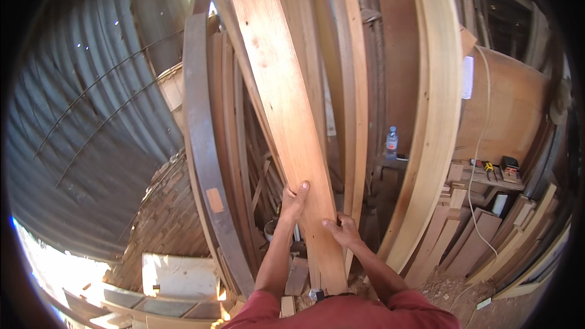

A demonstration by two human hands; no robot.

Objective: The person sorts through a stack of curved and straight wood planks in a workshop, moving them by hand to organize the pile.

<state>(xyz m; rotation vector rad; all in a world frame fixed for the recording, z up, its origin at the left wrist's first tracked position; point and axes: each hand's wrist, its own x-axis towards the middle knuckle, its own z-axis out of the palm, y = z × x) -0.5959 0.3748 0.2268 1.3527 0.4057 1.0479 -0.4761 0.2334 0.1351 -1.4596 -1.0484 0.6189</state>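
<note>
A long, smooth wooden plank (286, 109) stands tilted in front of me, its top leaning to the left and its lower end close to my body. My left hand (295, 201) grips its left edge, with the thumb lying on the face and the fingers hidden behind. Lower down, my right hand (343, 229) is closed on the right edge, its thumb also on the face. A few small dark knots mark the pale reddish wood.
More boards lean upright behind, including a wide pale board (436, 116) on the right and a grey-brown beam (204, 128) on the left. A water bottle (391, 143) stands behind. Hand tools (487, 166) lie on a shelf at right; corrugated metal sheeting (91, 103) walls the left.
</note>
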